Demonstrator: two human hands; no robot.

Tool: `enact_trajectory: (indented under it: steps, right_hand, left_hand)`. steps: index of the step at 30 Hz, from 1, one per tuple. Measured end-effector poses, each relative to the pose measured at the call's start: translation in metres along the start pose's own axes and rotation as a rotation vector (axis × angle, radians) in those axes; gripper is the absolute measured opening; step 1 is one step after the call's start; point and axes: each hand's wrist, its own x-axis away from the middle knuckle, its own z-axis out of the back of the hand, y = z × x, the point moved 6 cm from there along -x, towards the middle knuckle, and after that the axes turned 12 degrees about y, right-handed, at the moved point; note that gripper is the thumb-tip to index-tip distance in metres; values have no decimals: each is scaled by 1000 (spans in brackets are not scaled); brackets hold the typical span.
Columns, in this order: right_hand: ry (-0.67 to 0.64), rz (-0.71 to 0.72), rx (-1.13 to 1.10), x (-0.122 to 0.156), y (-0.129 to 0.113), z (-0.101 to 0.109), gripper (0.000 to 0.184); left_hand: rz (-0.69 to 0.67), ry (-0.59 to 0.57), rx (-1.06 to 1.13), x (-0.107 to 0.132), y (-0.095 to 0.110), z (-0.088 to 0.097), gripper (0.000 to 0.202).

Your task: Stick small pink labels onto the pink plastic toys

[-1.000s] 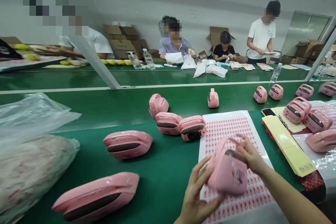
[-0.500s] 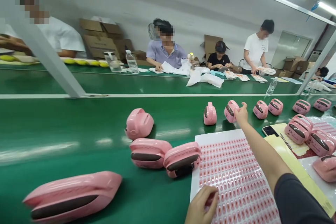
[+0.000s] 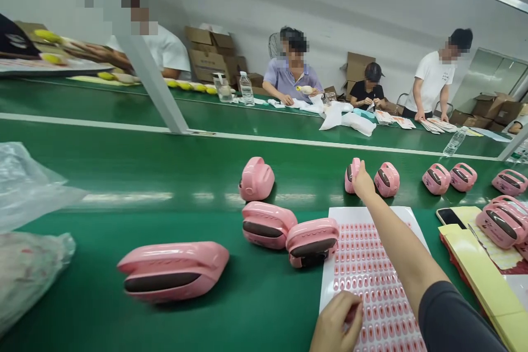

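My right hand (image 3: pixel 363 184) is stretched out over the belt, its fingers closed on a small pink plastic housing (image 3: pixel 352 176) with a dark oval panel. Just right of it stands another pink housing (image 3: pixel 386 179) with a top handle. My left hand (image 3: pixel 336 322) hovers at the lower edge of a white sticker sheet (image 3: pixel 363 264) covered in rows of small pink oval stickers. Its thumb and fingers are pinched together; whatever may be between them is too small to make out. Several pink housings (image 3: pixel 269 224) lie left of the sheet, and a longer-looking one (image 3: pixel 173 272) rests nearer me.
More pink housings (image 3: pixel 436 179) line the green belt (image 3: pixel 124 165) to the right. A phone (image 3: pixel 450 217) and yellow paper (image 3: pixel 482 264) lie beside my right arm. Plastic bags (image 3: pixel 28 275) sit at left. Co-workers sit and stand across a metal frame (image 3: pixel 154 88), near a water bottle (image 3: pixel 455 142).
My right hand has moved from one pink housing to the one left of it, letting go of the first. The view has turned left, bringing plastic bags in. My left hand stays pinched over the sheet.
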Motion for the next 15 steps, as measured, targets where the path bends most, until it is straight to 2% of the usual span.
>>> enact_trajectory:
  steps: [1, 3, 6, 8, 12, 15]
  right_hand:
    - [-2, -52, -12, -2, 1, -1, 56]
    - [14, -150, -48, -6, 8, 9, 53]
    - [45, -246, -153, -3, 20, 45, 58]
    - [42, -287, -255, 11, 27, 73, 64]
    - [-15, -377, -445, 70, 35, 121, 66]
    - [-68, -441, -526, 133, 40, 147, 68]
  left_hand:
    - [3, -19, -1, -1, 0, 1, 17]
    - [10, -38, -5, -1, 0, 2, 17]
    - [80, -55, 33, -2, -2, 0, 17]
    - [181, 26, 94, -4, -5, 2, 22]
    - [325, 284, 331, -4, 3, 10, 59]
    - [486, 301, 629, 11, 8, 4, 85]
